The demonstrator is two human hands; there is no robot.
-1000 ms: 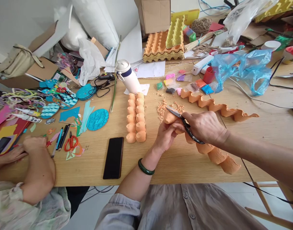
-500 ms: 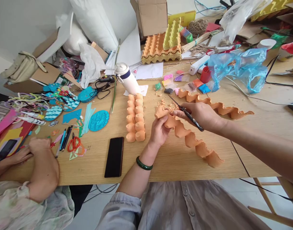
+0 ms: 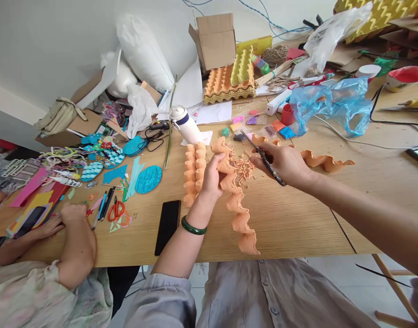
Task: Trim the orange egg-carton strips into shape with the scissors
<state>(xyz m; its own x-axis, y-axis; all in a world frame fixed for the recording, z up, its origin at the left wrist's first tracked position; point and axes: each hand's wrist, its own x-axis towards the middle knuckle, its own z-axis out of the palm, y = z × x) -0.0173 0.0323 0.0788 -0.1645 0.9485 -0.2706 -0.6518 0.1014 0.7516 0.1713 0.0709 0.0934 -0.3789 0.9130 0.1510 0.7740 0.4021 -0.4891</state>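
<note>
My hands are apart: left hand (image 3: 212,177) clamped on an orange carton strip (image 3: 241,218), right hand (image 3: 284,161) gripping black scissors (image 3: 268,166), blades off the strip. Using the flask (image 3: 185,125) as landmark: held strip is right of it and nearer me, far end up by my fingers, other end towards my apron; can't tell if that end rests on anything. Shavings (image 3: 243,169) heap on the counter (image 3: 297,218), right of the flask, between my hands. Counter is pale wood, dark seam running across.

A second ago the strip slanted off right with the blades on its far end; now it points back at me, and my left hand partly covers the paired strips (image 3: 189,175).

Counts: two paired strips just in front of the flask; one loose strip (image 3: 328,162) right of it, behind my right forearm; one phone (image 3: 167,228) nearer me; one red-handled scissors (image 3: 116,210) to its left. Co-worker's forearm (image 3: 78,241) further left.

Outward: egg trays (image 3: 218,84) and one cardboard box (image 3: 217,38) behind the flask to the right, blue bag (image 3: 332,107) far right, plain light wall (image 3: 58,54) behind everything.
</note>
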